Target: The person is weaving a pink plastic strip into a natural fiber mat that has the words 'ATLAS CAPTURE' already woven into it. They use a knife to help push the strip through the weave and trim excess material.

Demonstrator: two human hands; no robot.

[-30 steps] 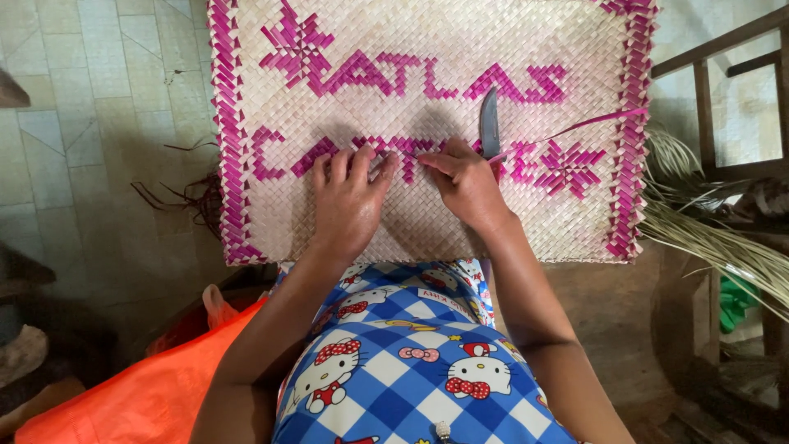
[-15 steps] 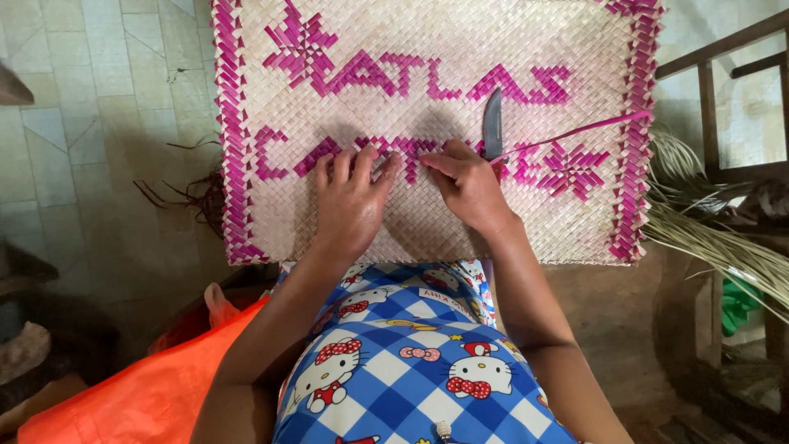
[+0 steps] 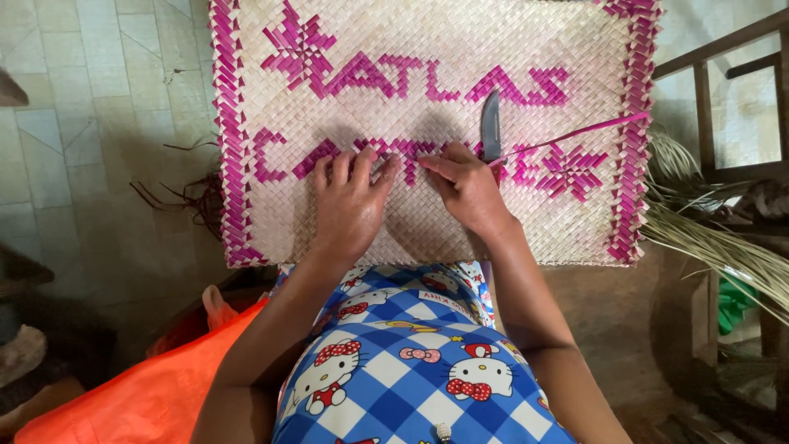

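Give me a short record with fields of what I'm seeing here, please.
Work piece: woven mat, pale with magenta border and patterns
Left hand: flat on the mat, fingers spread
Right hand: holds a knife, blade up, fingertips on the weave
Loose strand: magenta strip running right from the right hand
Lap: blue checked cloth
Right of mat: dry palm leaves

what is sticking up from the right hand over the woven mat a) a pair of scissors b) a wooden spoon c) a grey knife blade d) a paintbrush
c: a grey knife blade rises from the right hand above the woven mat, beside a loose pink strip.
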